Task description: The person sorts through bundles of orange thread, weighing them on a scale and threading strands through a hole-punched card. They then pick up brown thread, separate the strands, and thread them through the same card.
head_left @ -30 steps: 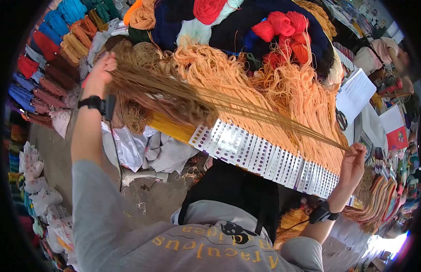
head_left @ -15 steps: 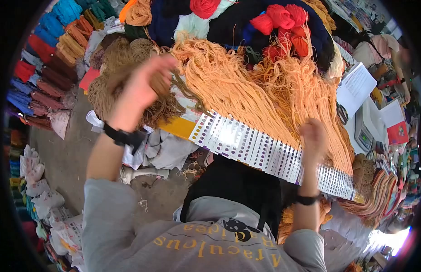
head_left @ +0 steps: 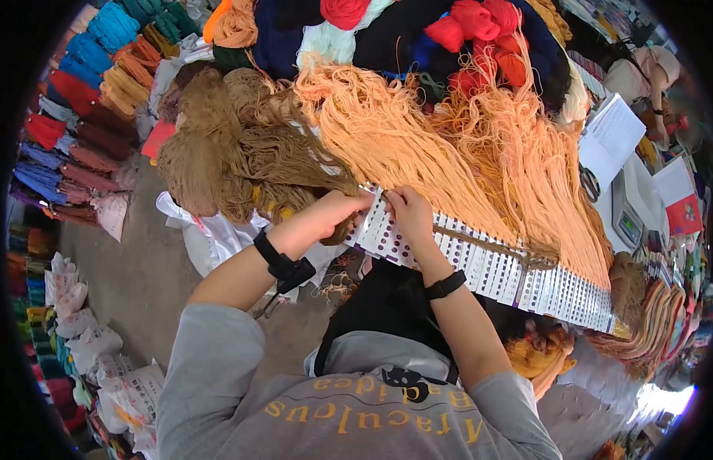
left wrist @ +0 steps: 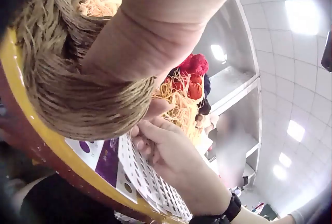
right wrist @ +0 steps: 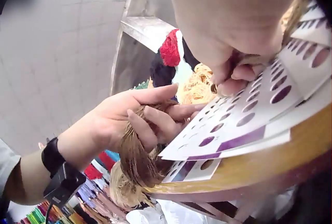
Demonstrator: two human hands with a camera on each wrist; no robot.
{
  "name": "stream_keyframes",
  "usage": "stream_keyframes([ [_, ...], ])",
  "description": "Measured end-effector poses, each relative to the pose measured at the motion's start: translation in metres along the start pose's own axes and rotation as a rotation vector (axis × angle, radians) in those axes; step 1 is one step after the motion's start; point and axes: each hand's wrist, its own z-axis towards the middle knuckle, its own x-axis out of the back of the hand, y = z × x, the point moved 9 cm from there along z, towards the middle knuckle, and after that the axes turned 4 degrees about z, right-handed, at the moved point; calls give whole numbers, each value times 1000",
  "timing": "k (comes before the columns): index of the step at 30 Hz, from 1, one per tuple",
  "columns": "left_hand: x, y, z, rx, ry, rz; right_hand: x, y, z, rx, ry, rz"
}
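Observation:
My left hand (head_left: 347, 208) is at the left end of the row of white punched cards (head_left: 487, 268), its fingers curled round a hank of brown yarn (right wrist: 136, 149). The yarn loops over this hand in the left wrist view and partly hides it. Beside it, my right hand (head_left: 410, 217) pinches brown strands between thumb and fingers, close over the holes of a card (right wrist: 228, 115). From under the right hand a thin brown twist (head_left: 487, 244) runs rightward across the cards.
Brown hanks (head_left: 210, 146) are heaped at the left, with long peach yarn (head_left: 395, 138) behind the cards. Scissors (head_left: 590, 184), an open notebook (head_left: 611, 134) and a scale (head_left: 629, 218) stand at the right. A yellow edge (right wrist: 249, 164) borders the table.
The hands were wide apart with brown yarn stretched between them. Both have come inward and now meet at the cards; a brown twist now lies over the cards.

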Motion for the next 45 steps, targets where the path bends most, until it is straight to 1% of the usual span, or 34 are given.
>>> stream_keyframes([
  [1, 1, 2, 9, -121, 35, 129, 1, -8, -3, 12, 5, 30],
  [2, 2, 4, 14, -241, 74, 256, 1, -8, -4, 32, 16, -1],
  [3, -4, 15, 1, -254, 102, 220, 1, -7, -3, 53, 26, -31],
  [5, -2, 22, -7, -276, 139, 257, 2, -7, -2, 76, 51, -90],
  [7, 2, 22, -5, -271, 166, 304, 4, -9, -4, 73, 83, -148],
  [10, 2, 25, -8, -235, 141, 270, 4, -17, -8, 47, 93, -251],
  [11, 2, 25, -7, -208, 119, 304, 3, -19, -8, 49, 88, -271],
  [14, 4, 29, -1, -202, 116, 264, 2, -23, -9, 54, 79, -317],
  [15, 7, 27, 1, -160, 144, 252, 2, -23, -10, 54, 75, -323],
  [16, 5, 27, 5, -158, 113, 246, 2, -24, -10, 55, 71, -329],
  [19, 2, 24, 18, -161, 45, 252, -3, -17, -3, -53, -64, -219],
  [21, -1, 26, 20, -178, 27, 296, -9, -2, 9, -61, -103, -105],
  [22, 2, 31, 16, -202, 87, 367, -12, 5, 12, -65, -122, -47],
  [23, 6, 36, 10, -225, 149, 438, -11, 12, 12, -63, -103, -127],
  [24, 10, 41, 4, -248, 209, 509, -7, 0, 6, -62, -83, -207],
  [25, 25, 32, 13, -214, 240, 445, -3, -8, 2, -63, -59, -283],
  [26, 34, 33, 17, -310, 221, 399, -2, -11, 2, -53, -54, -295],
  [28, 33, 20, 18, -123, 134, 258, -4, -12, 1, -33, -63, -326],
  [31, 28, 20, 21, -163, 184, 277, -3, -15, 1, 11, -24, -357],
  [34, 21, 39, 8, -296, 145, 229, -3, -18, -2, 42, -22, -349],
  [35, 25, 42, 8, -228, 56, 137, -3, -19, -2, 48, -16, -358],
  [36, 30, 53, -2, -165, -15, -34, -3, -20, -2, 54, -10, -365],
  [37, 38, 68, -9, -185, -158, -133, -4, -20, -2, 59, -7, -371],
  [38, 56, 84, -18, -220, -171, -247, -3, -20, -4, 66, -3, -359],
  [39, 61, 107, -36, -300, -274, -351, -3, -21, -4, 76, -2, -349],
  [40, 68, 118, -44, -347, -288, -568, -3, -22, -4, 88, -2, -341],
  [42, 50, 115, -44, -337, -222, -370, -2, -12, -4, 50, -25, -173],
  [43, 32, 96, -34, -246, -230, -195, -4, -6, -3, 33, -38, -91],
  [44, 11, 72, -20, -177, -292, -54, -7, -1, 0, 21, -64, -42],
  [45, 6, 45, -3, -76, -222, 215, -10, 5, 3, 8, -87, 7],
])
